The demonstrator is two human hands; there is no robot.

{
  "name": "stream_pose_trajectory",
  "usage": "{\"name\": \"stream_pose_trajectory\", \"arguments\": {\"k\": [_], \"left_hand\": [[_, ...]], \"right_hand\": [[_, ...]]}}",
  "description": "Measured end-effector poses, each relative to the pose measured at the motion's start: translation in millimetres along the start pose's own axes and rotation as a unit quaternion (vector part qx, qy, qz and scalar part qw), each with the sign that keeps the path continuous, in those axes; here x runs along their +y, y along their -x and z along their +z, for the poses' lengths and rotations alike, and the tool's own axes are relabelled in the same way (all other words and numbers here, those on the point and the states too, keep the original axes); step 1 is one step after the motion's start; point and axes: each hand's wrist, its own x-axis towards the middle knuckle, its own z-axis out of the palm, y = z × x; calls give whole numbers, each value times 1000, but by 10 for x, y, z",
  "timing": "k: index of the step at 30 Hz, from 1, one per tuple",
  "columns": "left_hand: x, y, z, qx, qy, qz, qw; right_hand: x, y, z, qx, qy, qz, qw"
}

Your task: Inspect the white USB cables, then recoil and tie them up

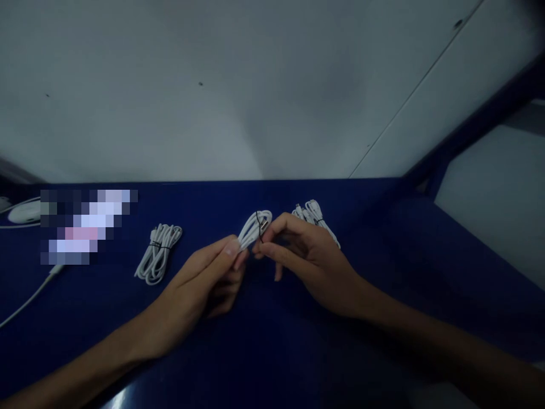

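Above the blue table, a coiled white cable (252, 227) is pinched between thumb and fingers of my left hand (217, 270). A thin black tie loops around the coil near its far end, close to a metal plug. My right hand (313, 258) is closed at that end, thumb and forefinger pinching the black tie (260, 234). To the left lies another coiled white cable (155, 253), bound with a black tie. Partly hidden behind my right hand are more bundled white cables (314, 213).
The blue table (255, 352) meets a grey-white panel (213, 113) at the back. At left lie a blurred-out bright device (91, 227) with a white cord (32, 301) and a white rounded object (28, 212). A dark blue frame (468, 130) slants along the right.
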Motion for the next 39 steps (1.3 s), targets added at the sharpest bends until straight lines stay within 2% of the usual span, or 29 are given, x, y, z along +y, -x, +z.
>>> {"name": "stream_pose_trajectory", "arguments": {"k": [5, 9, 14, 16, 22, 27, 30, 32, 35, 37, 39], "left_hand": [[0, -43, -80, -64, 29, 2, 998], [57, -36, -102, -99, 23, -25, 995], [133, 54, -46, -41, -79, -45, 995], [115, 63, -32, -33, -83, -44, 995], [46, 25, -51, -68, -23, -3, 997], [159, 120, 4, -31, -153, -9, 988], [162, 171, 25, -17, -212, 45, 976], [115, 182, 29, 16, -225, 82, 971], [36, 170, 43, 73, -218, 115, 966], [12, 151, 58, 93, -212, 125, 965], [18, 129, 67, 90, -206, 123, 967]], "right_hand": [[-73, -5, -4, -79, -91, 33, 992], [-106, -30, -59, -146, -104, 40, 983], [-48, -98, -143, -239, -110, 89, 961], [-17, -108, -156, -255, -124, 98, 954], [24, -75, -162, -214, -154, 122, 957], [14, -45, -103, -201, -167, 98, 960], [-24, -25, -73, -176, -140, 54, 973], [-48, -12, -70, -141, -65, -2, 988], [-60, -4, -77, -99, 32, -79, 991], [-52, -7, -79, -92, 43, -95, 990], [-38, -14, -78, -93, 49, -99, 990]]}}
